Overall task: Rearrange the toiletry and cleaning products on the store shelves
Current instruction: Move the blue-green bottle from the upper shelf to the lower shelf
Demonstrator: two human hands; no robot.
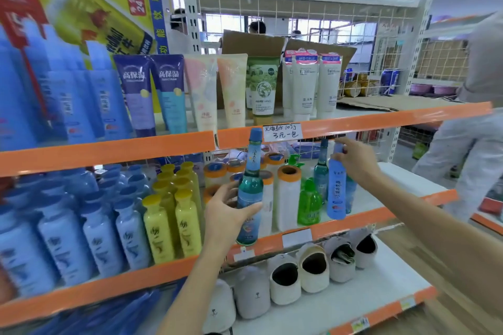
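Left hand [228, 215] wrapped around the lower body of a tall teal-green glass bottle with a blue cap and neck label [250, 187], thumb across the front, fingers behind; bottle upright, held in front of the middle shelf's orange edge strip [353, 221], its base below that edge. Right hand [353, 160] higher and to the right, fingertips pinched on the neck of a slim light-blue plastic bottle with printed label [336, 187]; that bottle hangs upright, its bottom level with the shelf front, whether it touches the shelf cannot be told. Just behind it stands a second teal-green glass bottle [321, 171] on the middle shelf. Between the two hands: a bright green pump bottle [309, 204] and white rolls with orange caps [288, 196], all on the same shelf. Left of the left hand, yellow bottles with yellow caps [174, 226], then pale blue bottles with blue caps [95, 239]. Upper shelf carries upright squeeze tubes: dark blue [136, 90], pink-peach [215, 90], green [262, 84], white [310, 81]. Bottom white shelf [381, 299] holds grey-white plush slippers [299, 272]. Another person in light clothes [473, 117] stands at far right.
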